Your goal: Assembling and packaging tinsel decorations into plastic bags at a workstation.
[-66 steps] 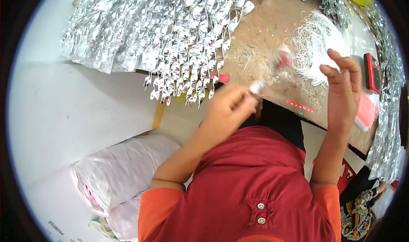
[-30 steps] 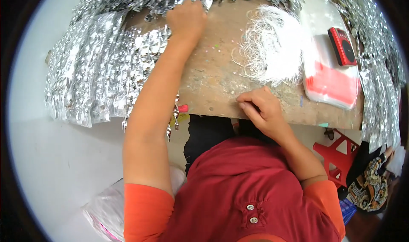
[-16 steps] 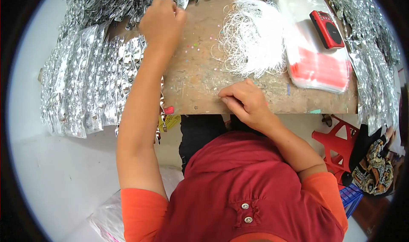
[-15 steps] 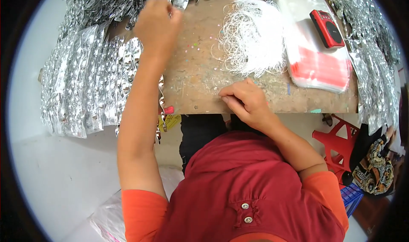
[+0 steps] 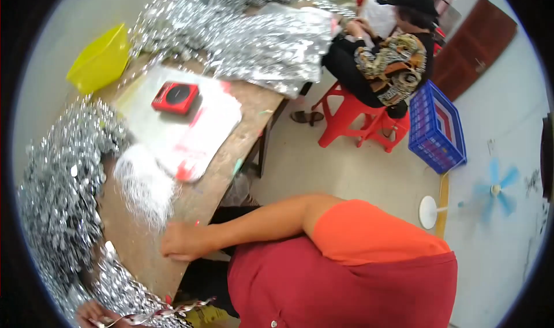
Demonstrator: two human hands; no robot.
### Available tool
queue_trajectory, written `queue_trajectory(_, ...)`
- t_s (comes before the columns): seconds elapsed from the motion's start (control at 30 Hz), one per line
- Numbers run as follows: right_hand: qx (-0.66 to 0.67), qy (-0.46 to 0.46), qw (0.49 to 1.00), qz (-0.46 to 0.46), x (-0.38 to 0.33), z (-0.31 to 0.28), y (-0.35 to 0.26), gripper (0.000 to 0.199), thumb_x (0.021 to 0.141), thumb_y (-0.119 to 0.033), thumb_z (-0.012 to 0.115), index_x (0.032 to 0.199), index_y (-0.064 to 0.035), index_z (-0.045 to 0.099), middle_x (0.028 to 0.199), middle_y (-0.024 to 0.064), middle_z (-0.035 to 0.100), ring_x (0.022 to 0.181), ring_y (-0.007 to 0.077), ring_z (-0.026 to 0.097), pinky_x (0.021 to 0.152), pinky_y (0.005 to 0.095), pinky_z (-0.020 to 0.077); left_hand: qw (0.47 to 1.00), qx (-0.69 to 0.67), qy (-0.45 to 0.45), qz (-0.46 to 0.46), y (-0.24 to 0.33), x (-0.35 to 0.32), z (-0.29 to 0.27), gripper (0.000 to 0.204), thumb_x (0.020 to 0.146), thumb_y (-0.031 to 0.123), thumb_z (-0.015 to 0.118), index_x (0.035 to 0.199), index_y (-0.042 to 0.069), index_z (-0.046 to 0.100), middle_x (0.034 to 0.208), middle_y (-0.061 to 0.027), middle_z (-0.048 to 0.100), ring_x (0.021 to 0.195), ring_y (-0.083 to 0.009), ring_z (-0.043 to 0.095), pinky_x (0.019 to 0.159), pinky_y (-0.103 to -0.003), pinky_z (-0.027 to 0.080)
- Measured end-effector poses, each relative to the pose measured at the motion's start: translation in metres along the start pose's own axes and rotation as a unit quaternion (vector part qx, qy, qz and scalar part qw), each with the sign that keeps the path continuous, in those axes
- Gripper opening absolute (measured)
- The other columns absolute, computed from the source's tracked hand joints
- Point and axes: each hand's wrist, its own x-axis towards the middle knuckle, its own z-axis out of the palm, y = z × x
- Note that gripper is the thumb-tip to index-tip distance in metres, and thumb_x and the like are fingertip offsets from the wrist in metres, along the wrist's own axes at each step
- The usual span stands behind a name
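At the lower left rim, partly cut off, is my left hand [image 5: 95, 315]. Its fingers are curled at one end of a twisted silver foil strip [image 5: 156, 315], which trails right past the table edge. Below the white string bundle [image 5: 144, 184], my right hand [image 5: 187, 241] rests closed on the near edge of the wooden table [image 5: 134, 257]. What its fingers hold, if anything, is hidden. Flat silver twisted strips [image 5: 124, 282] lie beside my left hand. A big heap of silver tinsel [image 5: 63, 195] covers the table's left side.
A red radio [image 5: 176, 98] sits on clear plastic bags [image 5: 213, 133]. More silver strips [image 5: 271, 45] hang over the far edge by a yellow basin [image 5: 101, 60]. A seated co-worker [image 5: 392, 62] uses a red stool [image 5: 346, 117]. Right are a blue crate [image 5: 435, 126] and a fan [image 5: 495, 190].
My view has swung right, bringing the co-worker, crate, fan and basin into sight. My left hand now sits at the lower left rim. My right hand stays closed at the table edge.
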Motion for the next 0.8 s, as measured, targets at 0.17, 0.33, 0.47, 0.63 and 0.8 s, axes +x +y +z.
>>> queue_trajectory(0.17,-0.14,-0.012,0.988,-0.059,0.01,0.004,-0.008,0.013,0.069,-0.018,0.063,0.079,-0.0132,0.055,0.079,0.0039,0.055,0.079,0.0247,0.054,0.067,0.0388,0.0393,0.97,-0.084,0.043,-0.223,-0.035,-0.05,0.051,0.025,0.093,0.018,0.055,0.109,0.001,0.05,0.073,0.0018,0.039,0.057,-0.005,0.032,0.049,-0.017,0.025)
queue_trajectory(0.33,-0.204,0.003,0.977,-0.06,0.008,0.009,-0.007,0.018,0.068,-0.021,0.065,0.08,-0.0122,0.054,0.086,0.0049,0.053,0.089,0.024,0.05,0.073,0.0395,0.0383,0.936,-0.12,0.129,-0.305,-0.019,-0.092,0.103,0.024,0.094,0.019,0.053,0.111,0.002,0.052,0.074,0.0041,0.042,0.056,-0.0022,0.032,0.048,-0.018,0.027)
queue_trajectory(0.47,-0.202,0.045,0.976,-0.07,0.009,0.01,-0.008,0.021,0.067,-0.022,0.065,0.081,-0.0113,0.053,0.091,0.006,0.051,0.094,0.0254,0.047,0.08,0.0408,0.0367,0.928,-0.14,0.136,-0.316,-0.016,-0.097,0.093,0.026,0.094,0.02,0.053,0.115,0.004,0.051,0.076,0.0049,0.044,0.054,-0.0015,0.03,0.046,-0.018,0.025)
queue_trajectory(0.63,-0.157,-0.002,0.985,-0.064,0.01,0.018,-0.007,0.017,0.067,-0.02,0.06,0.077,-0.0088,0.051,0.091,0.0097,0.052,0.089,0.0281,0.05,0.076,0.0429,0.0387,0.97,-0.08,0.168,-0.155,0.002,-0.064,0.05,0.041,0.094,0.02,0.05,0.131,0.003,0.043,0.081,0.0005,0.042,0.051,-0.0028,0.029,0.045,-0.017,0.025)
queue_trajectory(0.8,-0.094,0.026,0.994,-0.051,0.009,0.004,-0.005,0.015,0.064,-0.013,0.061,0.07,-0.0069,0.049,0.071,0.0096,0.048,0.069,0.0303,0.05,0.062,0.0428,0.0404,0.95,0.295,0.017,-0.101,-0.006,-0.064,0.058,0.035,0.09,0.025,0.048,0.115,0.001,0.052,0.074,0.0054,0.045,0.052,-0.0015,0.031,0.044,-0.015,0.022)
